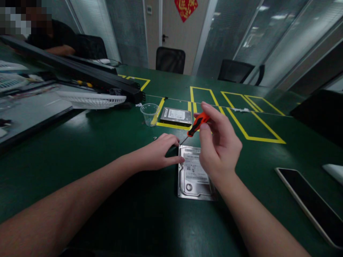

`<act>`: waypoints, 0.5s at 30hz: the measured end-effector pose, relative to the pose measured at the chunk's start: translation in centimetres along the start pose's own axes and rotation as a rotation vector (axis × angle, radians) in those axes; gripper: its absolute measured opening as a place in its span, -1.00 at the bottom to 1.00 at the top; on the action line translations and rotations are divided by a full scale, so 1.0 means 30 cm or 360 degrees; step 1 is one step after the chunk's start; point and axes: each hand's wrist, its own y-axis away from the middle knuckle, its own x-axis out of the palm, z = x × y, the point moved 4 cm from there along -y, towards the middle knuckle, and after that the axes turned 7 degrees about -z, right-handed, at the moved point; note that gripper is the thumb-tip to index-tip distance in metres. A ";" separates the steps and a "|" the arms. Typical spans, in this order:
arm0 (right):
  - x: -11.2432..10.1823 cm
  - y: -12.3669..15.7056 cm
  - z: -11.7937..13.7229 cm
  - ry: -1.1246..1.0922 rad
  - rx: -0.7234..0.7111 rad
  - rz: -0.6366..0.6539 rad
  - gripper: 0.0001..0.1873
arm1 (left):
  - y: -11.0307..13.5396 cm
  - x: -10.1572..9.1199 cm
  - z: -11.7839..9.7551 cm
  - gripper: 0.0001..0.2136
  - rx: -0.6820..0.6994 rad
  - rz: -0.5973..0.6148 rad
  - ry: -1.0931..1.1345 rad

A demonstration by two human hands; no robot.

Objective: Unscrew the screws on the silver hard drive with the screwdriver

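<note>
A silver hard drive [192, 175] lies flat on the green table in front of me. My left hand [158, 151] rests on the table at the drive's upper left corner, thumb touching its edge, fingers curled and pressed down. My right hand [218, 142] hovers over the drive and pinches a small screwdriver with an orange and black handle [197, 124]. The thin shaft slants down toward the drive's top left corner, just by my left fingers.
A second hard drive [176, 116] lies inside a yellow taped square, beside a clear plastic cup [149, 113]. A small screw [154, 137] sits near my left hand. A phone [311, 203] lies at right. A white fan grille [91, 99] and black bar are at left; another person sits far left.
</note>
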 end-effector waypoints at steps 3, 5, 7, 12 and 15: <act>0.002 0.000 -0.001 0.0041 -0.0037 -0.0030 -0.53 | 0.001 0.002 0.002 -0.62 -0.0021 0.0010 -0.0005; 0.004 -0.003 0.002 0.0118 -0.0081 -0.0039 -0.56 | 0.002 0.003 0.004 -0.60 -0.0027 0.0010 -0.0006; 0.005 -0.007 0.004 0.0175 -0.0109 -0.0037 -0.57 | 0.002 0.004 0.006 -0.60 -0.0027 0.0007 -0.0004; 0.004 -0.013 0.013 0.0190 -0.0111 -0.0002 -0.58 | 0.003 0.004 0.005 -0.61 -0.0027 -0.0001 -0.0001; 0.001 -0.013 0.016 0.0172 -0.0078 0.0039 -0.57 | 0.003 0.004 0.003 -0.60 -0.0024 0.0001 -0.0001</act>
